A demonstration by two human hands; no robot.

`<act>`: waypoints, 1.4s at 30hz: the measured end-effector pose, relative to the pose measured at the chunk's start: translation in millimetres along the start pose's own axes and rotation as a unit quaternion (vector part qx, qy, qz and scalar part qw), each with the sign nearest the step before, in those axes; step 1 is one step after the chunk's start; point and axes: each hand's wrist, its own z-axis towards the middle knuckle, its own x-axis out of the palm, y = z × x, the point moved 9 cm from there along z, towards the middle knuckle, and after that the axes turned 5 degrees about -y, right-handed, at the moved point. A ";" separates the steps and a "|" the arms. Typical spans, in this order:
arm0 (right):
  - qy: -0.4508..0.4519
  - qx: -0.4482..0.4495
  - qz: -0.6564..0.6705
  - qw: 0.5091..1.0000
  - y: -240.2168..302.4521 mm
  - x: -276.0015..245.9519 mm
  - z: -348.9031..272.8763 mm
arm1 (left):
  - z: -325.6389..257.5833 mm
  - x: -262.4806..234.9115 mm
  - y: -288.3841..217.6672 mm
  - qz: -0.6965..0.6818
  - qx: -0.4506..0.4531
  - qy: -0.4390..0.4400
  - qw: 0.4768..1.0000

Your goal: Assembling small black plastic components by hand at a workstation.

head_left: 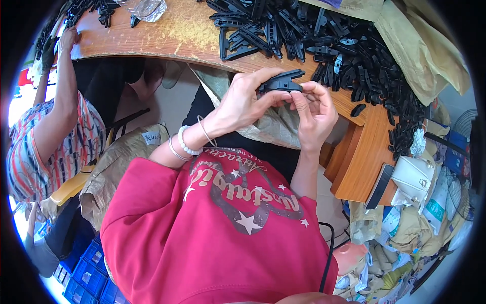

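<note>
Between my two hands is a black plastic part, raised over the front edge of the wooden table. My left hand grips its left end, fingers over the top and thumb along the lower side. At its right end, my right hand has thumb and forefinger pinched against the part; whether a smaller piece sits between those fingertips is hidden. Beyond my hands lies a pile of long black plastic strips. Right of it spreads a heap of small black plastic pieces, with a single piece near the table edge.
The wooden table curves across the far side. A white bag and a black phone-like slab lie at its right end. A co-worker in a striped top sits at left. Blue crates and brown paper sacks stand nearby.
</note>
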 end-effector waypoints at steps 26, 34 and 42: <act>0.070 -0.272 -0.594 0.753 21.2 7.8 93.4 | 44.7 -28.9 -20.1 0.496 0.292 -0.078 0.814; 0.101 -0.290 -0.627 0.716 19.3 17.0 91.9 | 24.7 -28.7 -27.6 0.482 0.430 -0.059 0.761; 0.029 -0.259 -0.478 0.838 41.9 -26.3 80.0 | 8.1 -41.3 -22.1 0.174 0.314 -0.166 0.919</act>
